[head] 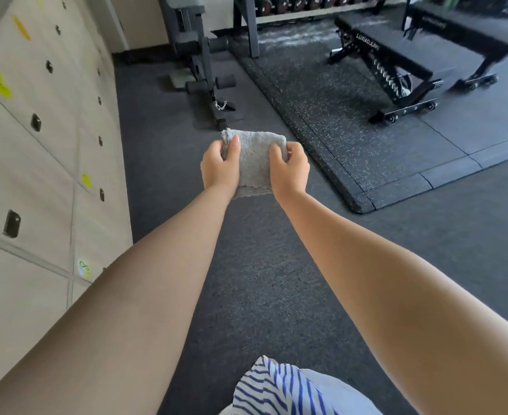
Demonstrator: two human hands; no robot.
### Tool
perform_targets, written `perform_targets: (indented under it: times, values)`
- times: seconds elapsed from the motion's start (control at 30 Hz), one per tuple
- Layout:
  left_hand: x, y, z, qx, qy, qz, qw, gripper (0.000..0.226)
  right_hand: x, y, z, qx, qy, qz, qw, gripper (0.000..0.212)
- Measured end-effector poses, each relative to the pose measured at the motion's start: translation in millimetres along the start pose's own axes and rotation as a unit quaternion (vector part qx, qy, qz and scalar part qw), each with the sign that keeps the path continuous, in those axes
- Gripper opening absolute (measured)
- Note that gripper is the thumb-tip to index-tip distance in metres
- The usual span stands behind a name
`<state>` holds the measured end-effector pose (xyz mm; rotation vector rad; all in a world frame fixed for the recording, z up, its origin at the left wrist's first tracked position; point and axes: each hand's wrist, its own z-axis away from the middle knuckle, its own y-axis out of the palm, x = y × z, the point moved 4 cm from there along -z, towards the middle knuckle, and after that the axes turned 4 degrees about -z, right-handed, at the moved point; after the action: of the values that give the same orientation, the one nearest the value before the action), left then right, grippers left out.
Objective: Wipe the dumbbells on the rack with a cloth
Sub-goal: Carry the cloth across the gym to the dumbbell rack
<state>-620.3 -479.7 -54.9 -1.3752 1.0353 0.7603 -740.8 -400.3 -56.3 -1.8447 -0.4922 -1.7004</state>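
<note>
striped shirt [276, 387] near; left hand [220, 167] and right hand [290, 170] grip cloth [254, 158]. i think: preparing; next walk to dumbbells [302, 2] beyond fingertips [235, 142].

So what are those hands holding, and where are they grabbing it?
A folded grey cloth, held up in the air. The left grip pinches its left edge and the right grip pinches its right edge.

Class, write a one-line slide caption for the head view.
Left hand and right hand grip a folded grey cloth; the dumbbell rack stands farther ahead.
</note>
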Motion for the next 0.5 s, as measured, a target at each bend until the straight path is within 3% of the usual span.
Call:
perform_targets:
  times: [0.27, 0.5]
  values:
    - [-12, 58, -61, 0.050, 0.026, 0.017, 0.998, 0.039, -10, -2, -68, -0.073, 0.007, -0.010, 0.997, 0.031]
    - [3, 93, -135, 0.114, 0.039, 0.024, 0.993, 0.039, -27, 30, -125, -0.121, 0.037, 0.009, 0.992, 0.023]
